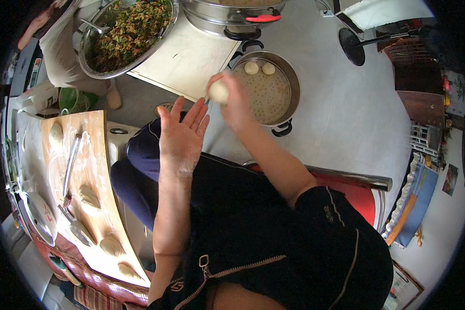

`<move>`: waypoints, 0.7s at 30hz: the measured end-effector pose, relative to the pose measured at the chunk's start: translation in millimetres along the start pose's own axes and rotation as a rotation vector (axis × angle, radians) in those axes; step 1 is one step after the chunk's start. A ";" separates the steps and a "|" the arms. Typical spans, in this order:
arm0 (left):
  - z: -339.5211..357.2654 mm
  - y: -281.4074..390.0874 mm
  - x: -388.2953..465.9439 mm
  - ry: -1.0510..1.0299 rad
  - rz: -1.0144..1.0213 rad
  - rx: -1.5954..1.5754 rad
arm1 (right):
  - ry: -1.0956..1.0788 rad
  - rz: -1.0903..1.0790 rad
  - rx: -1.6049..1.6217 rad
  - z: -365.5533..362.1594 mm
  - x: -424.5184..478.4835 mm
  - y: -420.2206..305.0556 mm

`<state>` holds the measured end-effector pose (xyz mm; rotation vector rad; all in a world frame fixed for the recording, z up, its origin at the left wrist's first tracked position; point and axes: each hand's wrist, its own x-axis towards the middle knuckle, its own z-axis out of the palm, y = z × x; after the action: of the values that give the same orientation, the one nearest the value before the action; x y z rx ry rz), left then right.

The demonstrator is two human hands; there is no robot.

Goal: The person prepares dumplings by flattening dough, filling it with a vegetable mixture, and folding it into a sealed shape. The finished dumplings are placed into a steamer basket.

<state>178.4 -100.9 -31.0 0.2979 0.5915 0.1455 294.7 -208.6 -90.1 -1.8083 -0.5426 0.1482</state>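
Observation:
A round white dough bun sits in the fingers of my right hand, which is blurred. It is held at the left rim of a perforated steamer tray with black handles. Two pale buns rest inside that tray near its far side. My left hand is palm up with the fingers spread, flour on its palm and wrist, and nothing in it. It is just left of the bun, above my knee.
A wooden board at the left holds dough pieces, a knife and a metal scoop. A bowl of chopped filling stands on a white table, beside a stacked steamer. A person's sleeve is behind the bowl.

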 end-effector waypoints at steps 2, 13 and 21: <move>-4.9 11.1 6.4 -0.034 0.045 0.080 | 0.136 0.231 0.226 -3.4 14.4 55.6; -50.6 91.4 16.1 0.017 0.245 0.031 | 0.575 1.003 0.321 -131.8 6.6 292.4; -70.2 103.0 26.7 0.042 0.264 0.035 | -0.203 0.529 -0.648 -85.8 19.2 313.8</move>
<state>155.4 18.9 -67.8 0.4070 0.5948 0.3968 433.3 -341.1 -353.6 -2.5652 -0.2454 0.5737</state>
